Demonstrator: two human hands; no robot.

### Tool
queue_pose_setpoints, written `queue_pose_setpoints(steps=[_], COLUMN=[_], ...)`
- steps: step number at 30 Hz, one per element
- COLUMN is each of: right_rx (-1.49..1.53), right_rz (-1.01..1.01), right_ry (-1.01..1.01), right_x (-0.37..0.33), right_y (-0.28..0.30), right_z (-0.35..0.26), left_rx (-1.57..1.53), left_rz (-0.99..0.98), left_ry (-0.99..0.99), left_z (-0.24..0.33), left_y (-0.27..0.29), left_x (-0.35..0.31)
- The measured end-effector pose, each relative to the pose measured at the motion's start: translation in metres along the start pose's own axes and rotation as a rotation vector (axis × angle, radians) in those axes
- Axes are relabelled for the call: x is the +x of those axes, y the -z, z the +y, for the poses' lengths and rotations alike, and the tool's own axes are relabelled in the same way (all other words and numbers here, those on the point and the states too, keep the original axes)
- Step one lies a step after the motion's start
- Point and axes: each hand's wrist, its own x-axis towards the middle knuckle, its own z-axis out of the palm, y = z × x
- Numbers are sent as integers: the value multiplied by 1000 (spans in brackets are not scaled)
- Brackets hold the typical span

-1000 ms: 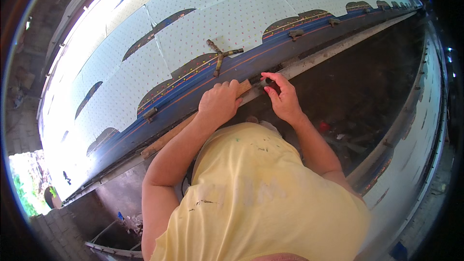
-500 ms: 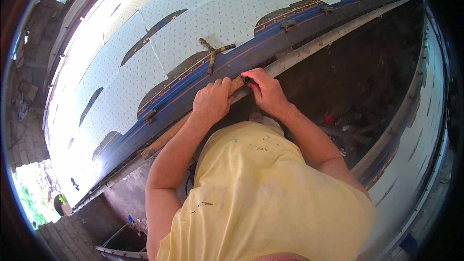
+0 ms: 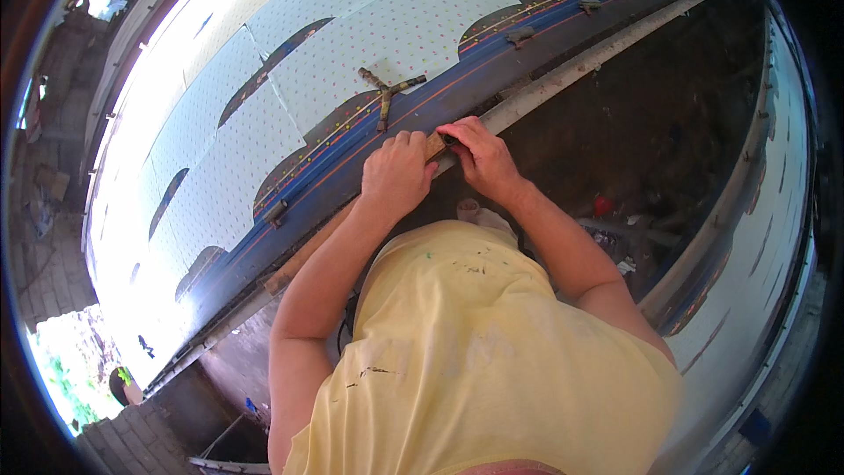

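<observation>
My left hand [image 3: 396, 171] is closed round a long wooden bar [image 3: 303, 257], which runs slantwise along the edge of a long table. At the bar's upper right end, my right hand [image 3: 482, 158] pinches a small dark fitting [image 3: 448, 139]; the fingers partly cover it, so its exact kind is unclear. A Y-shaped tool [image 3: 385, 95] with three worn arms lies on the table just beyond my hands. White dotted fabric [image 3: 352, 66] covers much of the table, next to a dark blue border strip [image 3: 440, 97] with orange lines.
Small metal clamps or stops [image 3: 520, 36] sit along the table's edge. A pale rail [image 3: 563, 79] runs beside it. On the right, a second long table [image 3: 747, 273] stands across a dark aisle with a red scrap [image 3: 602, 205] and litter on its floor.
My hands have shifted slightly upward in the view, and the right fingers cover more of the dark fitting. Both hands keep their hold, and the Y-shaped tool lies as before.
</observation>
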Motion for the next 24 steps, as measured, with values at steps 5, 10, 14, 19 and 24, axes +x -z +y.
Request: queue_pose_setpoints(steps=[5, 10, 14, 19, 24], right_rx=[42, 68, 118, 97, 81], right_rz=[121, 226, 136, 57, 36], right_ry=[-69, -58, -140, -161, -142], right_x=[-9, -12, -9, -4, -2], right_y=[-15, -22, -18, -15, -16], right_z=[-1, -2, -4, -1, 2], left_rx=[-42, -63, -5, 145, 76], left_rz=[66, 17, -14, 27, -202], left_ry=[-139, -83, -77, 29, 155], left_z=[9, 10, 8, 0, -19], left_y=[-6, -2, -1, -2, 32], left_x=[26, 31, 30, 8, -10])
